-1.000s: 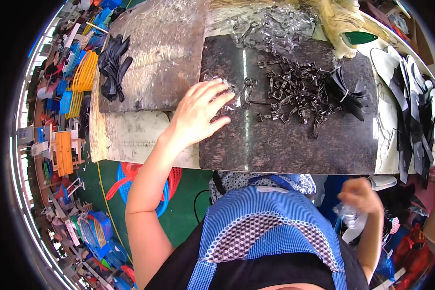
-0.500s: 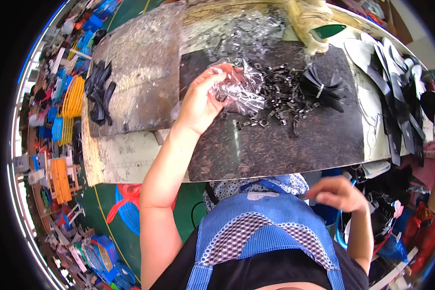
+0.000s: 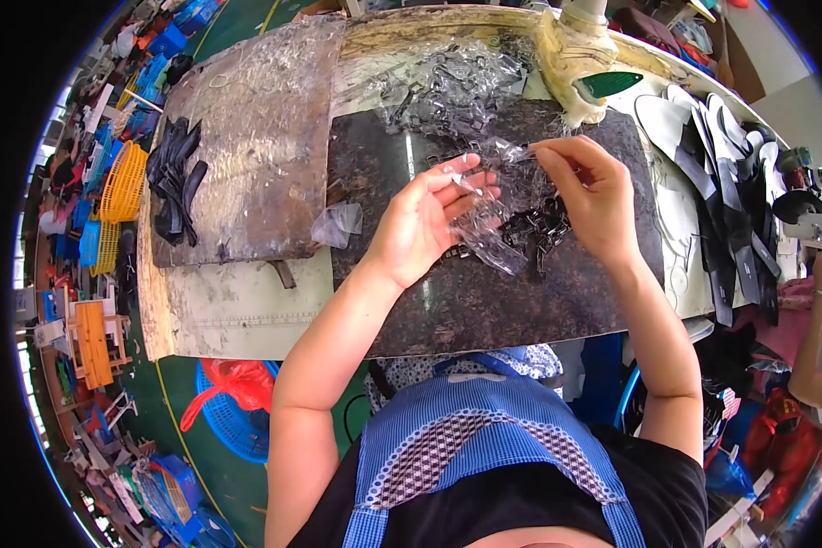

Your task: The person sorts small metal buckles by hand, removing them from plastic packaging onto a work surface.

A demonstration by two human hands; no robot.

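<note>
A crumpled clear plastic bag (image 3: 489, 233) hangs between my hands above the dark board (image 3: 484, 315). My left hand (image 3: 420, 219) holds the bag, its fingers curled behind the film and partly seen through it. With thumb and forefinger pinched together, my right hand (image 3: 594, 196) grips the bag's upper right end. Small dark metal pieces like buckles (image 3: 543, 224) lie on the board beneath, partly covered by the bag and my right hand. Whether anything is inside the bag I cannot tell.
Clear plastic scraps and dark pieces (image 3: 452, 87) lie behind the board. Black strips (image 3: 173, 178) rest on a worn board (image 3: 265, 137) at left. White and black shoe parts (image 3: 703, 173) stand at right, near a cream-coloured machine base (image 3: 571, 68). A blue basket (image 3: 228, 416) sits below.
My right hand has risen from beside the apron to the bag and now pinches it. The left hand has moved slightly right and down. A small plastic piece shows beside the left wrist.
</note>
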